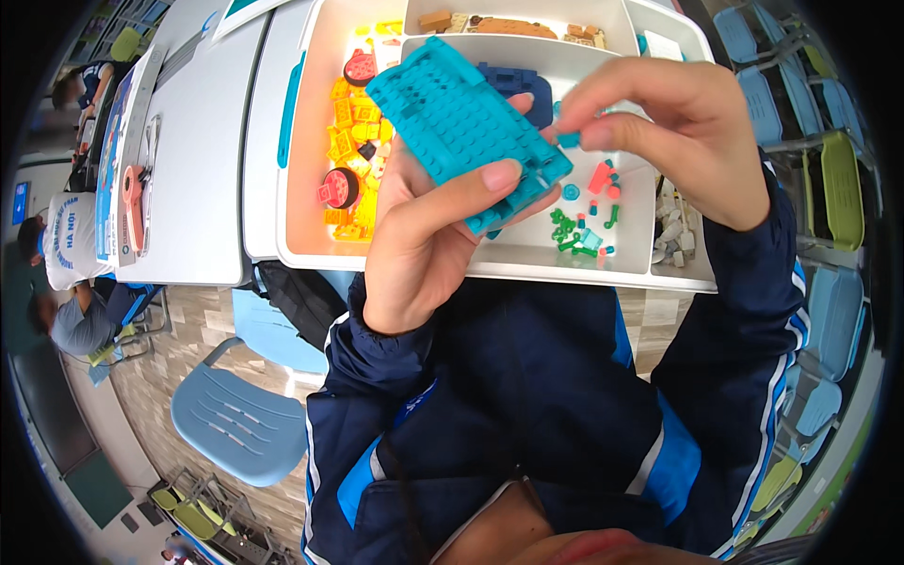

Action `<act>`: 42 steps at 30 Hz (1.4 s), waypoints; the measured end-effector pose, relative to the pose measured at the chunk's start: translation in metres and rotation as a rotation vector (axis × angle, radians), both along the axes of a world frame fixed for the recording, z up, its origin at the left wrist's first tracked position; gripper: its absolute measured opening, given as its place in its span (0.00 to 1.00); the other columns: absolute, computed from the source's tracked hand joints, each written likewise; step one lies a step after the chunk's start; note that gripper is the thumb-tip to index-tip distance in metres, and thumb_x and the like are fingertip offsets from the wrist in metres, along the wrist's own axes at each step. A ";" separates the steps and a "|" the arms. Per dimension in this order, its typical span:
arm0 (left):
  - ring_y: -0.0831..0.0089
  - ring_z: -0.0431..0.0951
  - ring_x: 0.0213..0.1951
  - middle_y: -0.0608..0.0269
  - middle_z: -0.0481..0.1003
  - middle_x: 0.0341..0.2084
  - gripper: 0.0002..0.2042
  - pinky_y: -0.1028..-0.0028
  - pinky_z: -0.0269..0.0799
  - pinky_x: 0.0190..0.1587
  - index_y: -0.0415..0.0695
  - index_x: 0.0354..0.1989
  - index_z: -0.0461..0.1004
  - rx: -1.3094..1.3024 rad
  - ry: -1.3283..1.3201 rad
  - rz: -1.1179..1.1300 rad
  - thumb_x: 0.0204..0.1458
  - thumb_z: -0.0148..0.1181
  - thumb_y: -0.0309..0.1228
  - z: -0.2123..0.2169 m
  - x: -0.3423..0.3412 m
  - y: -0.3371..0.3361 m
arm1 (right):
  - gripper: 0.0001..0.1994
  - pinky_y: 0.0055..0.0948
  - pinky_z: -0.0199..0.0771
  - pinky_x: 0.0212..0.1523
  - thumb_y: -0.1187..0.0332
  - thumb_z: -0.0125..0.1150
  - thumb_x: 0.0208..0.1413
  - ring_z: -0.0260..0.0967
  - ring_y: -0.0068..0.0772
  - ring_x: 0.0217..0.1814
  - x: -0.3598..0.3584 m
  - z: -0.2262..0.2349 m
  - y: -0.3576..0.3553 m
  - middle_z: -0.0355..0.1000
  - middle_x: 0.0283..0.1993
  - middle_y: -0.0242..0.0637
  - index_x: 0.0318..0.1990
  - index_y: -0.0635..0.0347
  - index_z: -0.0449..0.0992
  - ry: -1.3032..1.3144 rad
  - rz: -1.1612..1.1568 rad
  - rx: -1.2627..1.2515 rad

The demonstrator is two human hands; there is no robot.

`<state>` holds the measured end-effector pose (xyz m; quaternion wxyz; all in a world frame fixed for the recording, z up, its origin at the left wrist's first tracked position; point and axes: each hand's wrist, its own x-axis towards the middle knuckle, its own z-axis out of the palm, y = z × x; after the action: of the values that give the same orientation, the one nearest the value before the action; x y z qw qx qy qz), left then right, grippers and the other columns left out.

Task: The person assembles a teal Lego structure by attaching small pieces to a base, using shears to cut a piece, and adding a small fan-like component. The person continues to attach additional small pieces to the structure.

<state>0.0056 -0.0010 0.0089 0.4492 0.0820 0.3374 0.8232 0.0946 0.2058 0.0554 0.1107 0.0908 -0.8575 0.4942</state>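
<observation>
My left hand (424,226) grips a teal studded brick assembly (461,118), tilted above the sorting tray. Its thumb presses near the lower right end of the assembly. Just right of that end, my right hand (673,132) pinches a small teal brick (569,139) between thumb and fingertips, close to the assembly. Behind the assembly, a dark blue piece (521,85) lies in the tray's middle compartment, partly hidden. Small green pieces (574,235) and a coral piece (600,177) lie below my right hand in that same compartment.
The white tray (452,265) has several compartments. Yellow bricks (344,141) and red-and-black wheels (339,188) fill its left side; tan and brown pieces (513,27) lie at the back, grey ones (670,231) at right. Blue chairs (240,414) and seated people are around.
</observation>
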 end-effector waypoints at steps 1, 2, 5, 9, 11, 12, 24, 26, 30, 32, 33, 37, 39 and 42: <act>0.52 0.74 0.58 0.47 0.69 0.57 0.31 0.50 0.78 0.55 0.39 0.64 0.57 -0.013 -0.007 -0.027 0.51 0.62 0.16 0.000 -0.002 0.001 | 0.05 0.26 0.73 0.48 0.79 0.64 0.54 0.76 0.31 0.43 -0.005 -0.003 0.000 0.78 0.39 0.41 0.38 0.69 0.81 -0.017 -0.004 -0.019; 0.55 0.76 0.56 0.48 0.70 0.56 0.31 0.51 0.79 0.54 0.39 0.63 0.57 -0.010 -0.002 -0.035 0.51 0.62 0.17 0.001 -0.002 0.001 | 0.05 0.26 0.73 0.48 0.79 0.64 0.55 0.76 0.30 0.43 -0.009 -0.006 0.001 0.78 0.39 0.40 0.39 0.69 0.81 -0.034 -0.010 -0.038; 0.56 0.76 0.55 0.48 0.70 0.56 0.31 0.51 0.79 0.54 0.39 0.63 0.58 -0.002 -0.040 -0.040 0.51 0.63 0.17 0.000 -0.003 0.000 | 0.05 0.27 0.72 0.49 0.77 0.65 0.54 0.75 0.31 0.44 -0.015 -0.010 0.002 0.78 0.39 0.39 0.38 0.68 0.81 -0.058 0.027 -0.055; 0.56 0.77 0.54 0.48 0.72 0.54 0.29 0.50 0.77 0.55 0.36 0.62 0.59 -0.030 -0.007 -0.020 0.51 0.62 0.21 -0.001 -0.003 -0.001 | 0.06 0.29 0.70 0.49 0.75 0.67 0.54 0.73 0.31 0.44 -0.016 -0.020 0.008 0.77 0.38 0.38 0.38 0.67 0.81 -0.093 0.080 -0.119; 0.53 0.79 0.52 0.45 0.75 0.50 0.27 0.48 0.75 0.58 0.30 0.59 0.63 -0.082 0.100 0.012 0.52 0.62 0.28 -0.002 0.000 0.000 | 0.06 0.29 0.70 0.49 0.74 0.68 0.53 0.72 0.31 0.44 -0.017 -0.020 0.009 0.77 0.38 0.38 0.37 0.67 0.81 -0.086 0.099 -0.100; 0.53 0.79 0.52 0.45 0.75 0.50 0.27 0.48 0.75 0.58 0.30 0.59 0.63 -0.077 0.104 0.014 0.52 0.62 0.28 -0.002 0.000 0.000 | 0.06 0.29 0.70 0.48 0.74 0.68 0.53 0.72 0.31 0.44 -0.017 -0.020 0.010 0.77 0.38 0.39 0.37 0.67 0.81 -0.063 0.113 -0.070; 0.51 0.79 0.52 0.44 0.74 0.52 0.26 0.47 0.78 0.55 0.29 0.61 0.61 -0.097 0.127 -0.022 0.55 0.57 0.26 0.001 0.001 0.002 | 0.09 0.27 0.75 0.41 0.77 0.70 0.50 0.77 0.33 0.40 -0.009 -0.017 0.014 0.80 0.37 0.43 0.40 0.66 0.84 0.063 0.167 -0.128; 0.51 0.79 0.52 0.43 0.74 0.52 0.26 0.46 0.78 0.55 0.29 0.61 0.60 -0.108 0.122 0.009 0.55 0.56 0.25 0.000 0.003 0.002 | 0.07 0.25 0.76 0.38 0.78 0.70 0.50 0.78 0.34 0.37 -0.009 -0.008 0.012 0.80 0.36 0.44 0.38 0.66 0.84 0.074 0.161 -0.026; 0.49 0.78 0.53 0.41 0.72 0.54 0.27 0.45 0.77 0.55 0.28 0.62 0.60 -0.146 0.154 0.006 0.54 0.56 0.24 0.001 0.002 0.004 | 0.07 0.26 0.76 0.36 0.77 0.69 0.51 0.77 0.38 0.35 -0.013 -0.026 0.020 0.79 0.35 0.43 0.39 0.65 0.82 0.151 0.245 -0.121; 0.48 0.76 0.55 0.38 0.71 0.54 0.29 0.44 0.77 0.55 0.27 0.63 0.58 -0.199 0.227 -0.003 0.52 0.56 0.24 0.002 0.002 0.005 | 0.09 0.27 0.75 0.36 0.75 0.69 0.52 0.76 0.39 0.36 -0.021 -0.026 0.031 0.78 0.36 0.42 0.41 0.65 0.81 0.168 0.364 -0.104; 0.47 0.76 0.55 0.37 0.71 0.55 0.29 0.44 0.77 0.55 0.27 0.63 0.58 -0.174 0.249 -0.007 0.52 0.57 0.25 0.000 0.002 0.004 | 0.09 0.27 0.75 0.36 0.75 0.69 0.52 0.76 0.39 0.36 -0.023 -0.019 0.031 0.78 0.36 0.42 0.41 0.65 0.81 0.166 0.378 -0.072; 0.44 0.73 0.58 0.35 0.66 0.58 0.34 0.43 0.76 0.55 0.28 0.65 0.55 -0.120 0.235 -0.089 0.48 0.57 0.23 -0.005 -0.003 -0.003 | 0.09 0.27 0.75 0.36 0.75 0.68 0.52 0.76 0.40 0.36 -0.028 -0.003 0.036 0.78 0.36 0.42 0.41 0.65 0.81 0.151 0.358 0.018; 0.46 0.74 0.57 0.36 0.67 0.57 0.34 0.44 0.76 0.55 0.30 0.65 0.55 -0.031 0.175 -0.081 0.46 0.57 0.22 -0.013 -0.005 -0.008 | 0.09 0.27 0.75 0.36 0.74 0.68 0.52 0.76 0.40 0.36 -0.028 -0.003 0.038 0.78 0.36 0.42 0.41 0.65 0.81 0.153 0.359 0.042; 0.47 0.75 0.54 0.37 0.68 0.55 0.34 0.45 0.75 0.53 0.31 0.64 0.57 0.059 0.121 -0.035 0.43 0.58 0.19 -0.017 -0.004 -0.019 | 0.09 0.27 0.75 0.36 0.74 0.68 0.52 0.76 0.40 0.36 -0.036 -0.008 0.036 0.78 0.35 0.42 0.41 0.65 0.81 0.156 0.415 0.053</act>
<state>0.0014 -0.0205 -0.0081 0.4397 0.1505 0.3381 0.8184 0.0590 0.2418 0.0475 0.0702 0.3059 -0.8220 0.4752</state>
